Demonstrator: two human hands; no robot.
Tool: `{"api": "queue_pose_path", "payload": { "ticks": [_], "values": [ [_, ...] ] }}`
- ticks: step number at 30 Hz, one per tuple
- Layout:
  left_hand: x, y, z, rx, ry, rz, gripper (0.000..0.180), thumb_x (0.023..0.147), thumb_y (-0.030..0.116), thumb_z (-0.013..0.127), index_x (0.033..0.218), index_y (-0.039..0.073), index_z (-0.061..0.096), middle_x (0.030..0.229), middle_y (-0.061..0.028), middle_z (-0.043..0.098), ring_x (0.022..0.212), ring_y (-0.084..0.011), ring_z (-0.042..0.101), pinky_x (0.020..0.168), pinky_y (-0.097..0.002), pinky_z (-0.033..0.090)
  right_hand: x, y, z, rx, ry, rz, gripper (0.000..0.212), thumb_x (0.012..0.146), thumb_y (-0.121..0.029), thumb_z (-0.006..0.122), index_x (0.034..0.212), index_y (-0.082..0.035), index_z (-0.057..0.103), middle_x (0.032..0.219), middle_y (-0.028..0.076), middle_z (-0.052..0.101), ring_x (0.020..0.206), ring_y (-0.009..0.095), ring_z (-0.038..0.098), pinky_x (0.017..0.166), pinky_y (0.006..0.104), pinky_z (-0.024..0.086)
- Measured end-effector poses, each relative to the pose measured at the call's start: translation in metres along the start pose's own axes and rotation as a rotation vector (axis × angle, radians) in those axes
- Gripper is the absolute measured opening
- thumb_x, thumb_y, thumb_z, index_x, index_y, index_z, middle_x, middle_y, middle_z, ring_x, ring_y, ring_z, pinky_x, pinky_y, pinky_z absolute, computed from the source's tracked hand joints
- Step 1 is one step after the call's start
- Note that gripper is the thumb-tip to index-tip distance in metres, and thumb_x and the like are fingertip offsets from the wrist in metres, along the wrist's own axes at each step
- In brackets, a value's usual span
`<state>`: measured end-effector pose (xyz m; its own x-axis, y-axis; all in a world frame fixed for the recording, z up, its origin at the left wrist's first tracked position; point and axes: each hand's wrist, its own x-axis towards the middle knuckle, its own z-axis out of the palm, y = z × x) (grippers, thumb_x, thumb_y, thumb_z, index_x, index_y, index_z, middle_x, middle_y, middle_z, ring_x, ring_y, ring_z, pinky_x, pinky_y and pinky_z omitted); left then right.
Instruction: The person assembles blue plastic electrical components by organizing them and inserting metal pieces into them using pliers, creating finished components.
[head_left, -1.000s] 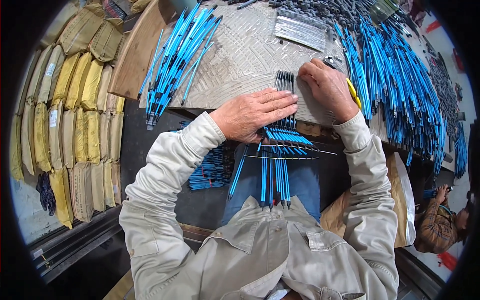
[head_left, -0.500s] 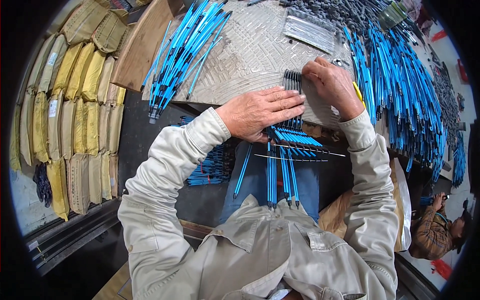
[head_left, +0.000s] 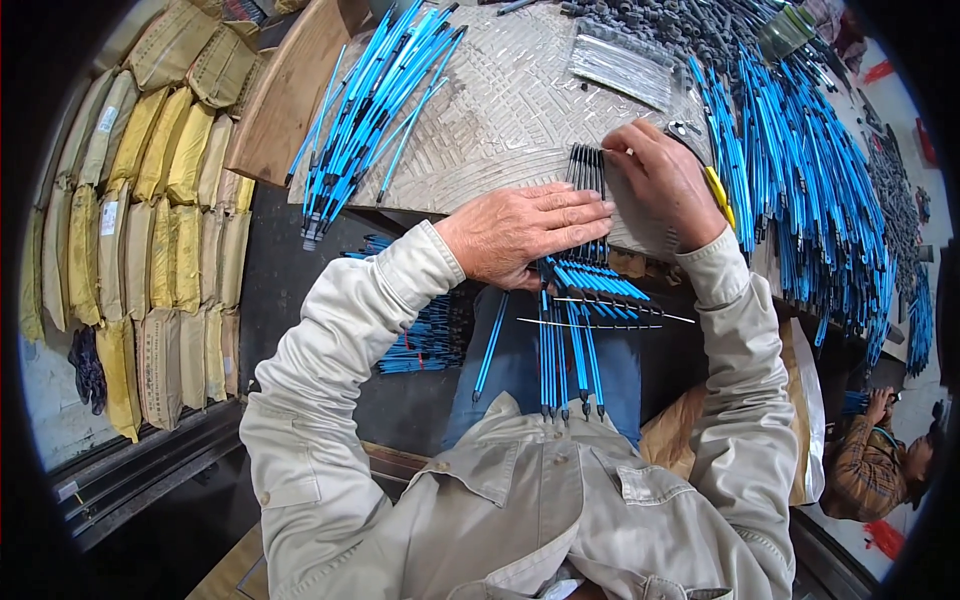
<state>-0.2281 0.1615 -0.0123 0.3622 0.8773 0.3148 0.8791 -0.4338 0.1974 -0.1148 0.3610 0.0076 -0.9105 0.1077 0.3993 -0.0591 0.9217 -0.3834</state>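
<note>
My left hand [head_left: 520, 230] lies flat, fingers stretched out together, across a row of thin blue rods with black ends [head_left: 588, 172] at the near edge of the table. Its thumb is mostly hidden under the palm. Beside the upper black ends, my right hand [head_left: 665, 175] is closed, with thumb and forefinger pinched; what they hold is too small to tell. Below my left hand, shorter blue rods [head_left: 600, 281] fan out to the right, and thin pale wires [head_left: 610, 325] cross them. Longer blue rods [head_left: 548, 360] hang down over my lap.
Loose blue rods [head_left: 375, 100] lie far left beside a wooden board [head_left: 290, 90]. More blue rods [head_left: 810, 180] pile up at right, near a yellow-handled tool [head_left: 720, 197]. A clear bag [head_left: 622, 68] and grey fittings [head_left: 690, 30] lie behind. Wrapped packages [head_left: 150, 240] stand left; another person [head_left: 880, 460] is far right.
My right hand has shifted slightly, and more of the yellow-handled tool shows beside its wrist. My left hand stays flat over the rods. The whole view has moved a little.
</note>
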Motion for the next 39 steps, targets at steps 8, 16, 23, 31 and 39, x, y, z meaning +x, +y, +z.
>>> {"api": "queue_pose_path", "payload": {
  "ticks": [8,16,23,31,39],
  "values": [
    [0.009,0.008,-0.018,-0.029,-0.011,-0.016,0.078,0.060,0.020,0.068,0.131,0.005,0.041,0.136,-0.0106,0.042,0.125,-0.0267,0.041,0.104,-0.0362,0.034,0.003,0.005,-0.009,-0.510,-0.063,-0.211,0.007,0.076,-0.013,0.058,0.078,-0.008,0.053,0.080,0.009,0.053,0.067,0.026,0.059,0.060,0.0377,0.046],
    [0.006,0.020,-0.014,-0.057,0.015,-0.032,0.080,0.063,0.032,0.072,0.132,0.006,0.041,0.137,-0.0115,0.040,0.126,-0.0280,0.040,0.104,-0.0369,0.034,-0.022,-0.005,-0.027,-0.456,-0.034,-0.125,0.009,0.078,-0.016,0.050,0.080,-0.007,0.054,0.084,0.007,0.053,0.076,0.022,0.058,0.069,0.0343,0.046],
    [0.008,0.019,-0.019,-0.019,-0.010,-0.033,0.079,0.071,0.051,0.066,0.132,0.007,0.042,0.138,-0.0118,0.040,0.126,-0.0284,0.039,0.104,-0.0380,0.034,-0.006,-0.006,-0.005,-0.664,-0.092,-0.274,0.011,0.080,-0.016,0.049,0.081,-0.008,0.055,0.082,0.005,0.054,0.080,0.021,0.059,0.070,0.0348,0.045],
    [0.003,0.026,-0.011,-0.065,-0.005,-0.090,0.080,0.070,0.054,0.066,0.131,0.007,0.044,0.137,-0.0132,0.042,0.127,-0.0289,0.038,0.105,-0.0386,0.033,-0.018,-0.044,-0.034,-0.087,0.154,-0.094,0.009,0.084,-0.008,0.054,0.085,-0.001,0.060,0.081,0.008,0.061,0.071,0.019,0.061,0.063,0.0287,0.047],
    [0.004,0.020,-0.010,-0.181,0.111,-0.119,0.078,0.067,0.051,0.073,0.127,0.007,0.049,0.135,-0.0131,0.045,0.128,-0.0316,0.038,0.106,-0.0409,0.031,-0.098,-0.133,-0.106,0.711,0.063,0.143,0.008,0.083,-0.007,0.062,0.088,-0.002,0.063,0.079,0.008,0.062,0.066,0.018,0.062,0.060,0.0263,0.048]
  ]
}}
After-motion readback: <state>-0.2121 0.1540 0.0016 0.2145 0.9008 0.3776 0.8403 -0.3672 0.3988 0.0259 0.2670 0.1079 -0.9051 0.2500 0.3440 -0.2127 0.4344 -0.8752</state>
